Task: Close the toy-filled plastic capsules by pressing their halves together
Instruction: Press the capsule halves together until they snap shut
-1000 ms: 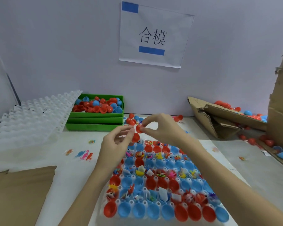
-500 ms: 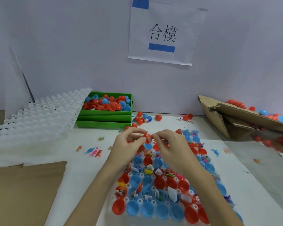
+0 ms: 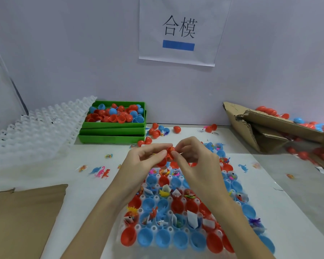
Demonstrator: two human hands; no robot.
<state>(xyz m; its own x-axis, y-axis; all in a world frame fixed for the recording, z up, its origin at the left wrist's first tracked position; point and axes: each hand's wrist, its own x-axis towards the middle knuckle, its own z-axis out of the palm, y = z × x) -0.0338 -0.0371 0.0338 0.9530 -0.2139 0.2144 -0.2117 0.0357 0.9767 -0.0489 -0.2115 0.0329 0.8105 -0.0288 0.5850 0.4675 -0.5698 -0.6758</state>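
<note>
Head camera, looking down over a white worktable (image 3: 45, 180): nearest the viewer, a white holder tray (image 3: 153, 228) carries rows of open red and blue capsule halves (image 3: 180, 240), many holding small toys and folded paper slips. Over the far end of that tray, a person's left hand (image 3: 138, 163) and right hand (image 3: 196, 161) meet around a red capsule (image 3: 170, 150), held in the air just above the tray. Left thumb and fingertips pinch it from the left; curled right fingers pinch it from the right, so both grips are narrow and closed on the capsule. Whether its halves are fully seated cannot be told. Left of the tray, a sheet of brown cardboard (image 3: 21, 217) lies at the table's near edge, and beyond it small toy dinosaurs (image 3: 101, 171) lie loose on the table. Farther left of the tray, a stack of empty white holder trays (image 3: 36, 128) rests tilted. Beyond the tray, stacked green bins (image 3: 112, 131) hold red and blue halves, with loose red capsules (image 3: 153, 131) just beside them. Right of the tray, a torn cardboard box (image 3: 260, 128) spills more capsules. On the wall behind hangs a paper sign (image 3: 180, 32) reading 合模.
</note>
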